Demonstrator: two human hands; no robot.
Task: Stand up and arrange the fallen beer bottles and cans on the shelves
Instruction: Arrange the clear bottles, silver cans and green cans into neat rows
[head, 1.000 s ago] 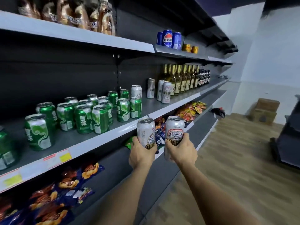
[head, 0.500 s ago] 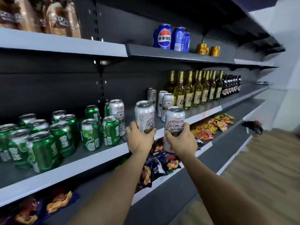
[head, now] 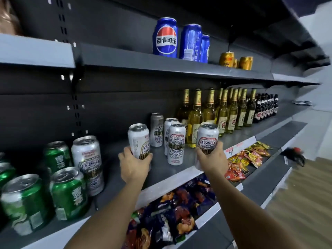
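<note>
Head view looks down-forward, close along the shelf (head: pixel 161 184) rightward.

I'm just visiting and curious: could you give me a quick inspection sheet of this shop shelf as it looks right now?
Surface: grey middle shelf, holding upright drinks.
Job's things: two white beer cans, one in the left hand, one in the right hand; three more white cans standing between them; beer bottles upright behind.
Clutter: green cans at left; snack packets on the shelf below.
Hands: left hand and right hand each grip a can.
Cables: nothing seen.
Surroundings: blue Pepsi cans above; wooden floor.
</note>
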